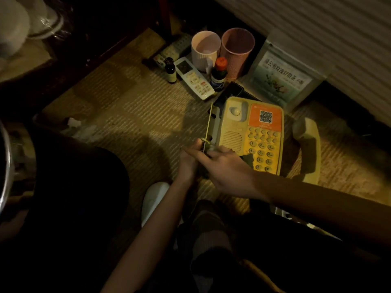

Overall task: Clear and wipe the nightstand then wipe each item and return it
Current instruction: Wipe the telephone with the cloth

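A yellow telephone (251,134) with an orange label lies on the carpet, and its handset (306,144) lies off the cradle to its right. A thin pale phone cord (210,117) runs along the phone's left edge down into my hands. My left hand (188,161) curls round the cord at the phone's near left corner. My right hand (224,166) reaches across from the right and pinches the same spot, its index finger stretched out to the left. What else sits between the fingers is too dim to tell.
Behind the phone stand a white mug (205,50), a pink cup (238,49), an orange-capped bottle (219,74), a small dark bottle (170,70), a white remote (194,78) and a tea packet (281,77). Dark furniture (95,28) is at upper left, striped bedding (317,22) at upper right.
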Tool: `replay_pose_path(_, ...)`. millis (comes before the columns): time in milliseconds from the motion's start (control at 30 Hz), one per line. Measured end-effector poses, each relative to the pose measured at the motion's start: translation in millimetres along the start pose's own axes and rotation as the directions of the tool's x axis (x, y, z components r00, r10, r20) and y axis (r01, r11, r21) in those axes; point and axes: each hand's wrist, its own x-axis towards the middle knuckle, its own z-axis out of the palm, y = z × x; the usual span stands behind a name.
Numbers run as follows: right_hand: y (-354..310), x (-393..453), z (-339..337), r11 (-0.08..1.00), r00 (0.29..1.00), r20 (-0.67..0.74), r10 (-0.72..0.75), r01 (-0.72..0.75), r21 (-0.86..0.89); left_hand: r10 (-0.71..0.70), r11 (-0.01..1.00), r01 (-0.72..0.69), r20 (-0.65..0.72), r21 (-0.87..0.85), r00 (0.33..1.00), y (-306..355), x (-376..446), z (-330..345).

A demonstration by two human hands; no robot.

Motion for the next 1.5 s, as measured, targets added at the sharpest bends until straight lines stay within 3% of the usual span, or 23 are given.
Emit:
replay_pose_path(100, -5.8, -7.0, -12.2, 0.896, 0.985, 0.159, 0.069, -0.131, 0.424, 0.043, 0.998, -0.042, -0.027, 0.039, 0.999, 2.3, -0.7, -2.0)
replay_pose_path(167, 10.2, -12.0, -27.1, 0.581, 0.954, 0.185, 0.237, -0.292, 0.76, 0.082, 0.996, -0.081, -0.018, 0.032, 0.997, 0.6, -2.1, -3.4)
replay_pose_path(200, 22.0, -14.9, -35.3, 0.402, 0.931, 0.178, 0.317, -0.302, 0.864, 0.084, 0.996, -0.084, 0.008, -0.001, 0.996, 2.5, -6.6, -2.0)
replay_pose_path(233, 36.1, -19.2, -43.5, 0.292, 0.891, 0.183, 0.416, -0.321, 0.901, 0.095, 0.995, -0.094, 0.022, -0.02, 0.995, -2.2, -5.0, -2.1)
replay_pose_path(300, 63.3, -34.2, -57.3, 0.241, 0.762, 0.161, 0.628, -0.387, 0.89, 0.124, 0.992, -0.124, 0.013, 0.008, 0.992, -0.6, -8.0, -0.6)
replay_pose_path(400, 99.5, -62.1, -59.7, 0.281, 0.53, 0.105, 0.841, -0.595, 0.753, 0.166, 0.984, -0.166, 0.001, 0.064, 0.986, 2.2, -8.1, 1.1)
replay_pose_path(533, 134.4, -106.8, -39.3, 0.01, 0.123, 0.196, 0.973, -0.868, 0.496, 0.147, 0.987, -0.148, 0.019, 0.059, 0.989, -1.3, -5.7, 3.5)
replay_pose_path(633, 141.6, -130.5, -11.6, -0.141, -0.015, 0.334, 0.943, -0.923, 0.359, 0.174, 0.979, -0.176, 0.031, 0.1, 0.984, -2.3, -5.2, 5.7)
replay_pose_path(700, 144.7, -135.4, 3.2, -0.255, 0.03, 0.53, 0.847, -0.853, 0.455, 0.179, 0.976, -0.181, 0.027, 0.118, 0.983, -3.6, -2.6, 4.7)
replay_pose_path(733, 143.5, -136.4, 5.0, -0.365, 0.073, 0.635, 0.769, -0.765, 0.531, 0.185, 0.975, -0.186, 0.021, 0.124, 0.983, -4.9, -1.0, 4.5)
replay_pose_path(800, 141.1, -140.7, 2.0, -0.505, 0.176, 0.718, 0.674, -0.6, 0.621, 0.195, 0.973, -0.195, 0.014, 0.123, 0.981, -6.7, 0.0, 5.2)
replay_pose_path(933, 140.5, -154.2, -2.1, -0.511, 0.308, 0.701, 0.643, -0.509, 0.692, 0.208, 0.97, -0.209, 0.018, 0.127, 0.978, -7.2, -1.3, 6.3)
replay_pose_path(1133, 125.6, -138.4, -24.7, -0.617, 0.6, 0.628, 0.496, -0.266, 0.741, 0.216, 0.968, -0.217, 0.022, 0.127, 0.976, -3.0, -5.0, 11.1)
replay_pose_path(1233, 118.9, -118.1, -38.8, -0.533, 0.668, 0.623, 0.407, -0.381, 0.756, 0.197, 0.973, -0.199, 0.028, 0.117, 0.98, -1.0, -7.5, 10.2)
replay_pose_path(1367, 110.8, -78.5, -59.7, -0.211, 0.751, 0.557, 0.354, -0.516, 0.83, 0.18, 0.979, -0.181, 0.027, 0.091, 0.983, 0.9, -7.8, 9.1)
replay_pose_path(1433, 105.6, -50.5, -67.3, -0.05, 0.756, 0.539, 0.371, -0.563, 0.825, 0.167, 0.983, -0.17, 0.049, 0.063, 0.985, 0.7, -9.7, 7.9)
replay_pose_path(1500, 100.1, -24.1, -67.2, 0.017, 0.716, 0.568, 0.405, -0.627, 0.779, 0.162, 0.985, -0.165, 0.055, 0.052, 0.985, 0.4, -10.7, 6.4)
